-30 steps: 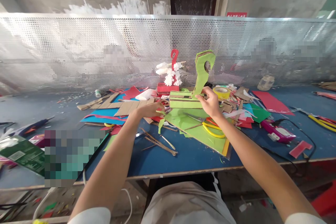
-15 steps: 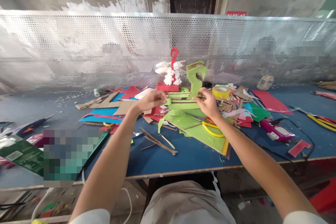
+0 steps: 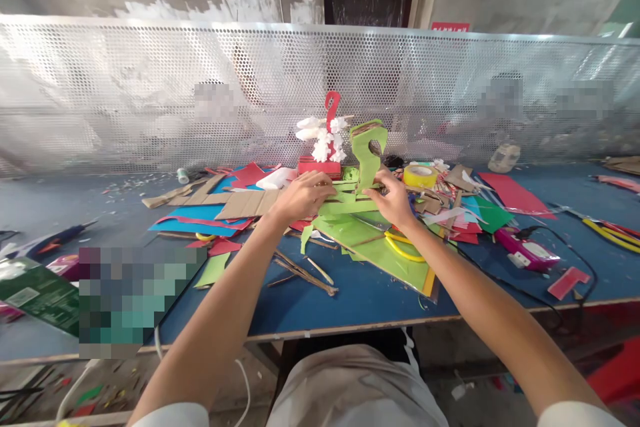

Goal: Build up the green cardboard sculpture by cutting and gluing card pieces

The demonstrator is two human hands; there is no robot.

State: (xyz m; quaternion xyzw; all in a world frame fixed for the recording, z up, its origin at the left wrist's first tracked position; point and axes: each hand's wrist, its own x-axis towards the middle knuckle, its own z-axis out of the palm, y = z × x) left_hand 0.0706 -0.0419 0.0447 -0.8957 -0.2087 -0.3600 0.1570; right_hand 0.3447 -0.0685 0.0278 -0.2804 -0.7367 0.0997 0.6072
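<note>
A light-green cardboard craft piece (image 3: 367, 167) stands in front of me, with a curved, hook-shaped upright rising from a low base of green strips. My right hand (image 3: 393, 197) pinches it low down, where the upright meets the base. On the other side, my left hand (image 3: 307, 195) has its fingers closed on the left part of the base strips; its fingertips are partly hidden. Just behind stands a similar red model (image 3: 320, 167) with white flower-like pieces. Below both hands lies a green board (image 3: 380, 257), and yellow-handled scissors (image 3: 405, 250) rest on it.
Brown sticks (image 3: 305, 273) lie near the front edge. Yellow tape (image 3: 420, 176), cardboard scraps (image 3: 250, 203) and a red sheet (image 3: 515, 195) surround the work. Farther right are a magenta device (image 3: 527, 250) with a cable and yellow-handled pliers (image 3: 607, 233). A perforated metal screen (image 3: 280, 87) closes off the back.
My left hand has moved right along the base, closer to the upright. The green craft piece has shifted slightly left and tilted, with my right hand still on it.
</note>
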